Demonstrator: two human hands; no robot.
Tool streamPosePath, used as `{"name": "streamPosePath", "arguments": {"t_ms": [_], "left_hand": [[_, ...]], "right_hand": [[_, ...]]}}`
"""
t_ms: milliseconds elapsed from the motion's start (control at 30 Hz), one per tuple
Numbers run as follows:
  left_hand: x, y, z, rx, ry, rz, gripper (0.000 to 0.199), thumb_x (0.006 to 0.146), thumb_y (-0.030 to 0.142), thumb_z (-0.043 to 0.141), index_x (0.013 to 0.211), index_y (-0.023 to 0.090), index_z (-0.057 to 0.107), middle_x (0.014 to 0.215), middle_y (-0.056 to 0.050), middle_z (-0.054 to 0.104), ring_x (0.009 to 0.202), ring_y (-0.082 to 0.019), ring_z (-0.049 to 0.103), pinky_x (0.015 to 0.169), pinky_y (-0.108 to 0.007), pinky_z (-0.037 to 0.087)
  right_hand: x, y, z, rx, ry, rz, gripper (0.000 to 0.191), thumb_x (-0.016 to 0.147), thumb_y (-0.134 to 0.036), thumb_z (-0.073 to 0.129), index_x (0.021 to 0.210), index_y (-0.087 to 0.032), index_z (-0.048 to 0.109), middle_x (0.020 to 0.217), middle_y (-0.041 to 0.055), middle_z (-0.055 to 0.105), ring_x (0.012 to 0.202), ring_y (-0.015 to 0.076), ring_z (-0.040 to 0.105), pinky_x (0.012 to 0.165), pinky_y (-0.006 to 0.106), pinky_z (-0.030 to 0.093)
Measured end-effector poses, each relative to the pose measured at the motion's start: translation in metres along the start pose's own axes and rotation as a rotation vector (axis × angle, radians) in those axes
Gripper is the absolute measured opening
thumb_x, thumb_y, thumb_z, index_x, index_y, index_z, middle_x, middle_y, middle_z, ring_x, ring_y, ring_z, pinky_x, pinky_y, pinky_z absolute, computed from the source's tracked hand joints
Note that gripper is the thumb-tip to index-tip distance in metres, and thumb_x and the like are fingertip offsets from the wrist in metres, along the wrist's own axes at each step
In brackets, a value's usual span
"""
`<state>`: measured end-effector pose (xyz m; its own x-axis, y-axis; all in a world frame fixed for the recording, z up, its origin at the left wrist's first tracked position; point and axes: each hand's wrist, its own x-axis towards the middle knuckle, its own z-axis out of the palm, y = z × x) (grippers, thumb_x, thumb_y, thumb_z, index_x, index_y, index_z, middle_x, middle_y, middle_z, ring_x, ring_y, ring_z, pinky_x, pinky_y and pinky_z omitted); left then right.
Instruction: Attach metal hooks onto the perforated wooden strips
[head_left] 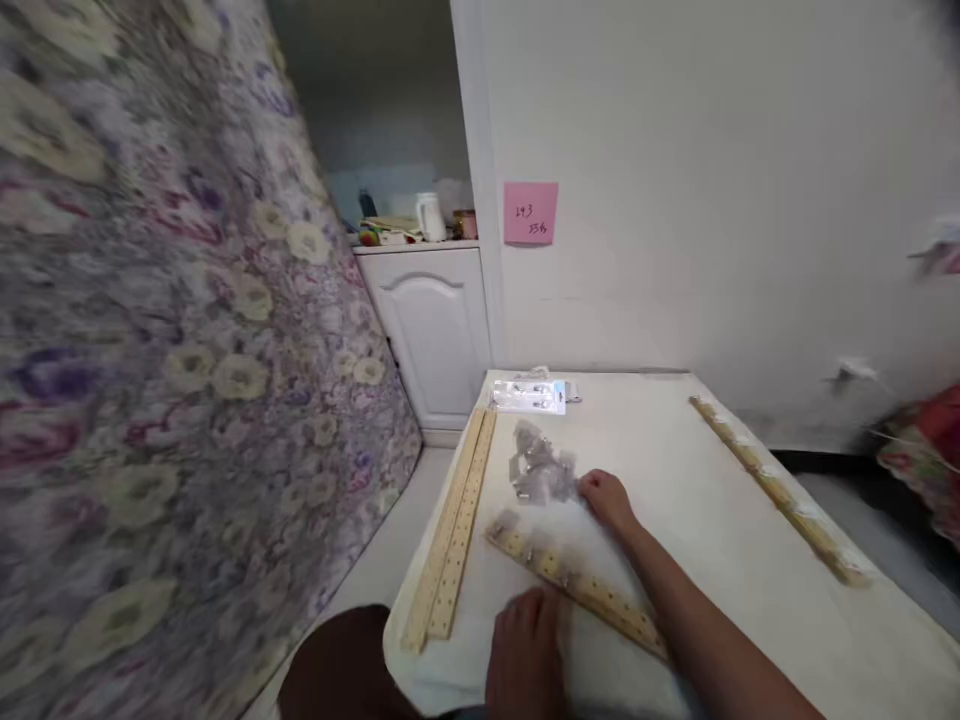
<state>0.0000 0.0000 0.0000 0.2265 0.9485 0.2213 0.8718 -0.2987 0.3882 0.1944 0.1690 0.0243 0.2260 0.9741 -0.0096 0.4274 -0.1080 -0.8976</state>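
My right hand (604,496) reaches to the right edge of a pile of small clear plastic bags (541,468) with shiny metal pieces in them. Its fingers are closed, pinching at a small bag on that edge. Below the pile, a perforated wooden strip (574,578) lies at a slant, with several small metal pieces and bags along its left part. Close to the strip's near edge is my left hand (526,640), slightly blurred. Its fingers are curled, and whatever they hold is hidden from me.
Two long perforated wooden strips (454,530) lie along the left side of the white-covered table (637,430). Another strip (776,485) with white pieces lies on the right. A clear package (529,396) rests at the back. A floral curtain (187,350) hangs at left.
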Motion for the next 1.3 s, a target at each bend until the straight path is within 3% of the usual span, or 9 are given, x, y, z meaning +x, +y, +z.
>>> {"name": "streamPosePath", "arguments": {"t_ms": [333,600,767,900,1067,1300], "left_hand": [[-0.002,0.009,-0.014,0.085,0.061,0.057,0.058,0.071,-0.004,0.044,0.122,0.023,0.054,0.113,-0.004,0.059,0.103,-0.021,0.050,0.090,-0.036,0.041],[-0.003,0.013,-0.018,0.115,0.130,0.124,0.052,0.074,-0.001,0.043,0.120,0.020,0.054,0.109,-0.006,0.058,0.101,-0.022,0.050,0.089,-0.039,0.044],[-0.003,0.009,-0.016,0.035,0.189,0.171,0.046,0.075,0.002,0.042,0.117,0.017,0.055,0.108,-0.008,0.059,0.099,-0.023,0.052,0.086,-0.042,0.047],[-0.010,0.011,-0.017,-0.152,0.226,0.201,0.038,0.081,0.006,0.041,0.113,0.018,0.058,0.105,-0.009,0.061,0.098,-0.022,0.055,0.084,-0.040,0.049],[-0.022,0.030,-0.013,-0.267,0.170,0.287,0.039,0.083,0.006,0.040,0.116,0.019,0.056,0.105,-0.010,0.060,0.098,-0.021,0.055,0.082,-0.038,0.050],[-0.013,0.047,-0.003,-0.136,0.135,0.379,0.057,0.079,0.003,0.042,0.132,0.024,0.045,0.133,-0.013,0.046,0.119,-0.025,0.046,0.092,-0.046,0.047]], "right_hand": [[-0.031,0.018,-0.049,0.097,0.027,0.010,0.015,0.070,-0.035,0.051,0.065,-0.021,0.054,0.046,-0.0052,0.053,0.042,0.0122,0.049,0.045,0.022,0.037],[-0.075,0.011,-0.070,0.288,-0.038,0.018,0.016,0.072,-0.035,0.055,0.067,-0.019,0.054,0.049,-0.0036,0.057,0.044,0.0119,0.052,0.046,0.023,0.042],[-0.099,0.011,-0.074,0.430,-0.207,0.052,0.018,0.072,-0.036,0.057,0.067,-0.019,0.054,0.056,-0.0022,0.061,0.045,0.0102,0.050,0.046,0.022,0.040],[-0.112,0.016,-0.069,0.402,-0.306,0.050,0.012,0.071,-0.030,0.055,0.067,-0.019,0.052,0.060,-0.0017,0.062,0.042,0.0086,0.045,0.042,0.021,0.033],[-0.124,0.017,-0.064,0.224,-0.263,-0.027,0.012,0.071,-0.027,0.052,0.063,-0.019,0.052,0.051,-0.0041,0.052,0.046,0.0094,0.042,0.046,0.021,0.030],[-0.122,0.024,-0.056,0.074,-0.157,-0.043,0.007,0.066,-0.023,0.051,0.060,-0.020,0.050,0.054,-0.0040,0.050,0.054,0.0124,0.047,0.052,0.023,0.034]]}}
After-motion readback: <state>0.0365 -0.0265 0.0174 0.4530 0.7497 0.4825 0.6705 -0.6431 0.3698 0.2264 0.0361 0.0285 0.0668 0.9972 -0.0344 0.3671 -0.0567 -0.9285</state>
